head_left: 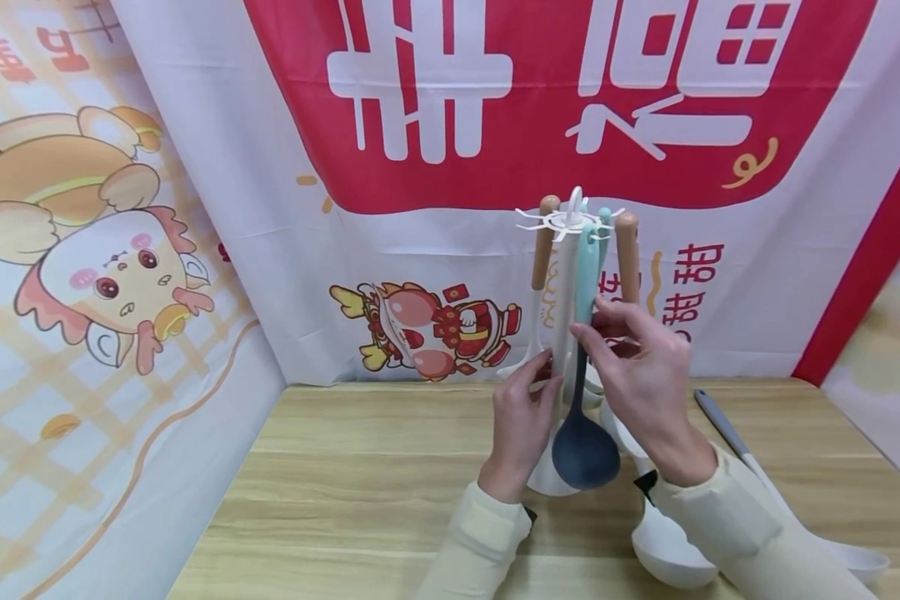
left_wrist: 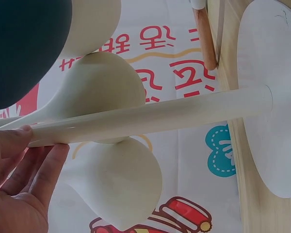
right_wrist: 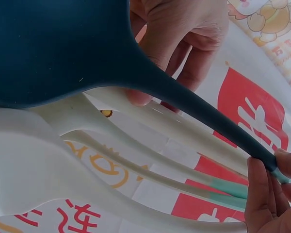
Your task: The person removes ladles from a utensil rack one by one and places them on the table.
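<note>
A white utensil stand with a hooked top (head_left: 567, 220) and a round base (left_wrist: 271, 141) stands upright on the table. My left hand (head_left: 521, 425) holds its white post (left_wrist: 160, 116) between thumb and fingers. A dark blue ladle (head_left: 587, 454) with a mint handle (head_left: 587, 279) hangs upright at the stand's front, handle end up by the hooks. My right hand (head_left: 645, 375) pinches it where the mint handle meets the dark shaft (right_wrist: 203, 114). Behind it hang several pale utensils, among them one with a wide rounded head (left_wrist: 102, 80) and another with a rounded head (left_wrist: 121, 184).
Wooden handles (head_left: 627, 250) rise at the stand's right and back left. On the table to the right lie a white ladle (head_left: 671, 550) and a grey-handled utensil (head_left: 723, 425) with a white head, partly behind my right sleeve. A printed cloth (head_left: 420, 192) hangs behind the table.
</note>
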A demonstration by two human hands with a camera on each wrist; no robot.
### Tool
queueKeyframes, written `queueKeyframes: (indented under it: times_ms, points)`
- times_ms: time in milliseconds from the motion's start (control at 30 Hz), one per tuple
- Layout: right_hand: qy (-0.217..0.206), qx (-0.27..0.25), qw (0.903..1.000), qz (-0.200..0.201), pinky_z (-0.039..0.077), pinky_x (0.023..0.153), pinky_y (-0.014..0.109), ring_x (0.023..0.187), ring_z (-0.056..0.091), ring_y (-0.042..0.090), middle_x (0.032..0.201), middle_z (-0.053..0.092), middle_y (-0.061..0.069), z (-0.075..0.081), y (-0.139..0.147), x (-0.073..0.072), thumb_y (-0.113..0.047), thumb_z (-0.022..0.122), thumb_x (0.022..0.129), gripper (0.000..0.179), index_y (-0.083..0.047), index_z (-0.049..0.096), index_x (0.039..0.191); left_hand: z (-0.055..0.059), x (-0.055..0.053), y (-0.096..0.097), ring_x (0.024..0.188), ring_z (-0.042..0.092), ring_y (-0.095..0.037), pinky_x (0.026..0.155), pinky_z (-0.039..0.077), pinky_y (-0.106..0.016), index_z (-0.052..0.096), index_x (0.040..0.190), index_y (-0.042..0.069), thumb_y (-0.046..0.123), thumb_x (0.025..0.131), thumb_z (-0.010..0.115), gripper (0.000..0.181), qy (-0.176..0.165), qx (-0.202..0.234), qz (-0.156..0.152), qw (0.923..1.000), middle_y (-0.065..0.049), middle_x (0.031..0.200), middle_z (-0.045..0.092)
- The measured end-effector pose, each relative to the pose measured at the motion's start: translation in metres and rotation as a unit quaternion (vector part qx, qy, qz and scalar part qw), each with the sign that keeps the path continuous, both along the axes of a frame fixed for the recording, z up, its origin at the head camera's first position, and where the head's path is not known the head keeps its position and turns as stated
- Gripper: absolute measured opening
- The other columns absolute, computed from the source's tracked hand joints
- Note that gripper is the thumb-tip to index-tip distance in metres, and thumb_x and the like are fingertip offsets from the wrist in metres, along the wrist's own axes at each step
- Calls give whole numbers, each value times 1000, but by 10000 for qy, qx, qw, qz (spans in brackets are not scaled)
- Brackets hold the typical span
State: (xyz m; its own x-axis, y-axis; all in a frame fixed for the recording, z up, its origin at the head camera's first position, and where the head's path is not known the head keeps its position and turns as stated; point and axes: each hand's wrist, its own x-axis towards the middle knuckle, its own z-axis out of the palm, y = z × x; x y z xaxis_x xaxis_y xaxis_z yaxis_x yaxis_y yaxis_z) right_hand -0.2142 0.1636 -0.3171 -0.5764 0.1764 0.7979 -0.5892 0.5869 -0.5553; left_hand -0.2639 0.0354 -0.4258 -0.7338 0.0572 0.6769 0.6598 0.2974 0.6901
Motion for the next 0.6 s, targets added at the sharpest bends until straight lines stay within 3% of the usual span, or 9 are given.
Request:
queueKeyframes:
  times_ms: [100, 233, 600]
  points:
    - [3, -19, 10000, -24, 52, 75, 1, 86, 78, 12, 113, 79, 21, 0, 0, 0, -3, 85, 86, 42, 0, 74, 126, 0, 0, 0, 109, 79, -21, 86, 61, -17, 66, 141, 10, 11, 100, 72, 42, -5, 6, -18, 10000, -12, 125, 77]
    - [15, -52, 10000, -42, 52, 73, 2, 87, 63, -20, 111, 79, 20, 0, 2, 3, -2, 86, 86, 42, 0, 74, 126, 0, -1, 0, 109, 78, -21, 86, 60, -17, 65, 142, 10, 11, 100, 72, 42, -33, -1, -36, 10000, -12, 126, 77]
    - [150, -166, 9997, 74, 54, 71, 3, 86, 64, -20, 110, 79, 20, 4, 3, 11, -1, 85, 86, 42, -2, 74, 127, 1, 1, 0, 108, 79, -21, 85, 61, -17, 65, 142, 10, 10, 99, 72, 43, -101, -4, -44, 9999, -12, 127, 76]
